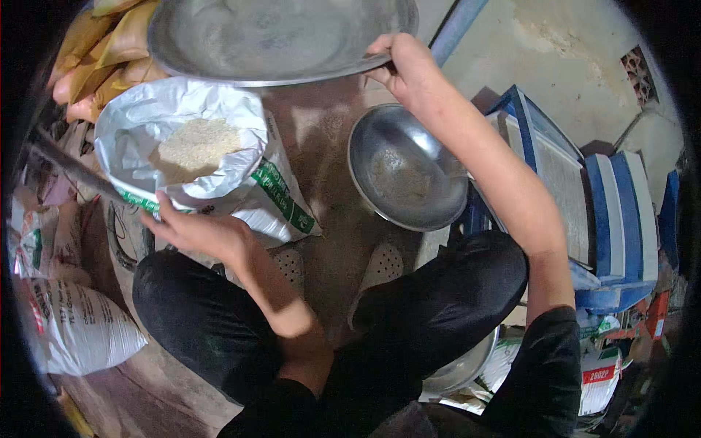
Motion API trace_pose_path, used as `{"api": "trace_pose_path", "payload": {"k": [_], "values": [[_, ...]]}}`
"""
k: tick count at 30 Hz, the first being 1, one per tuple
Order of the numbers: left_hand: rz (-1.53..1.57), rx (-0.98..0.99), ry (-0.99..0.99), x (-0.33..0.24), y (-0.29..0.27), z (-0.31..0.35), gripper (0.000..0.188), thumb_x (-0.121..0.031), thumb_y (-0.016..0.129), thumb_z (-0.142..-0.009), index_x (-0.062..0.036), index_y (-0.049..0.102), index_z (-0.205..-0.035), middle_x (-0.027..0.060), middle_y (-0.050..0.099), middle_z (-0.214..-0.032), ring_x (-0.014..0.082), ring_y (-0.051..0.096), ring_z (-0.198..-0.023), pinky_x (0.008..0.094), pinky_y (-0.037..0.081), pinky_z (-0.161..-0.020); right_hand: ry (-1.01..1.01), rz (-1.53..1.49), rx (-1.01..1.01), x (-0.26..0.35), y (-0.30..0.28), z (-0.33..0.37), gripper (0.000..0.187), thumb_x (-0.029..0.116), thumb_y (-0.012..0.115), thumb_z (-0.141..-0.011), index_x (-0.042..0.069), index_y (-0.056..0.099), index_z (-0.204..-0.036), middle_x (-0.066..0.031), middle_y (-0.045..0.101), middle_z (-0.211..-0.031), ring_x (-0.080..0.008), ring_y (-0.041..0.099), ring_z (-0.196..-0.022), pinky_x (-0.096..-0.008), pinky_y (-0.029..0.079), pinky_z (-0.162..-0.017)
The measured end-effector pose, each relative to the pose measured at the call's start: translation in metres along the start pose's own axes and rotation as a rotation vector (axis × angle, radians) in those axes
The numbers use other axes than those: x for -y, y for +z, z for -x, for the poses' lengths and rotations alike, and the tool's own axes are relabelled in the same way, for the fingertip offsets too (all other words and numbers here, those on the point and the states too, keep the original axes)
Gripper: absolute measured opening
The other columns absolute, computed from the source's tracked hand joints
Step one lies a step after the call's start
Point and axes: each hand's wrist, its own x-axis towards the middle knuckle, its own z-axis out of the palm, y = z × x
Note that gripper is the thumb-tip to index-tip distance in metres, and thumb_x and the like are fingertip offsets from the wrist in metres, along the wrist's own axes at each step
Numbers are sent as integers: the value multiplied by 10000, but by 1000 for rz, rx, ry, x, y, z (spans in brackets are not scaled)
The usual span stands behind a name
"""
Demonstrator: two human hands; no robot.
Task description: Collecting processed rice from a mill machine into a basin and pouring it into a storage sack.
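Note:
My right hand is closed on the near right rim of a large, shallow metal basin, held at the top of the view above the floor. My left hand has its fingers on the near rim of an upright white sack with green bands, the thumb inside the edge. The sack's mouth is wide open, and pale grain that looks like rice lies inside it. Right of the sack sits a deeper metal bowl, with a thin whitish residue on its bottom.
Yellowish, pointed objects are heaped at the far left. Filled white sacks lie on the left. A blue and white slatted structure stands at right. Another metal basin is partly hidden behind my right leg.

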Motion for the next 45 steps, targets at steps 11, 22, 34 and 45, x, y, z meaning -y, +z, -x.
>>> {"api": "trace_pose_path", "payload": {"k": [11,22,34,45], "values": [[-99,76,593,20,4,42,541,-273,498,-928,62,338,-1322,304,407,-1296,393,415,-1221,498,370,-1007,442,-339,-10,-96,-194,20,469,-17,478,-738,-118,339,-1174,-303,468,-1094,-358,597,-823,-276,547,-535],[-571,615,-3,175,-15,182,710,-324,544,-917,113,214,-1368,316,304,-1377,399,296,-1305,455,198,-1102,415,-686,-522,-215,-222,78,299,20,497,-809,-84,433,-1082,-191,458,-1105,-262,525,-936,-315,505,-691],[-659,1174,-1371,277,-90,217,498,-128,471,-890,65,337,-1330,252,368,-1350,370,408,-1229,486,401,-987,361,-690,-693,-214,-284,117,91,45,513,-805,-8,516,-880,-88,490,-785,-212,497,-683,-289,444,-617],[-601,605,-980,229,-47,131,667,-7,488,-764,85,219,-1368,222,375,-1327,300,451,-1145,354,372,-962,300,-541,-628,-235,-317,136,80,-17,436,-824,33,413,-766,-53,460,-720,-127,443,-511,-239,397,-453]]}}
